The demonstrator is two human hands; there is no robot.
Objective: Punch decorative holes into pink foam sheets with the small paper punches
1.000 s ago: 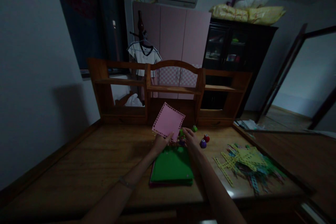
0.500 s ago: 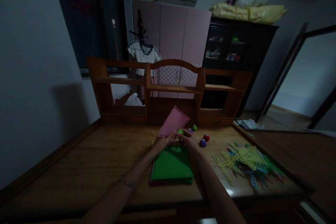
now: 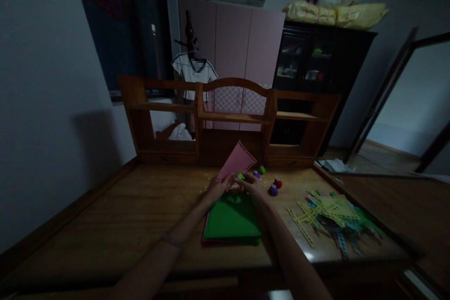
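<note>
A pink sheet [image 3: 236,161], cut with a row of small holes along its edges, slants up from my left hand [image 3: 218,188], whose fingers are closed on its lower edge. Close beside it, my right hand [image 3: 253,184] has its fingers curled around a small green craft punch [image 3: 240,176] at that same edge. Its underside is hidden by the fingers. Below both hands lies a stack of green sheets [image 3: 232,220] with pink showing beneath. Small punched bits are scattered around my fingertips.
Right of my hands sit similar small punches: two purple ones [image 3: 273,190], a red one [image 3: 278,182] and a green one [image 3: 262,169]. A heap of perforated yellow, green and blue paper strips [image 3: 333,215] covers the table's right side. A wooden shelf unit [image 3: 234,118] borders the back.
The pink sheet has shifted slightly right and less of its lower part shows. Both hands stay together at its edge. The camera view has moved a little.
</note>
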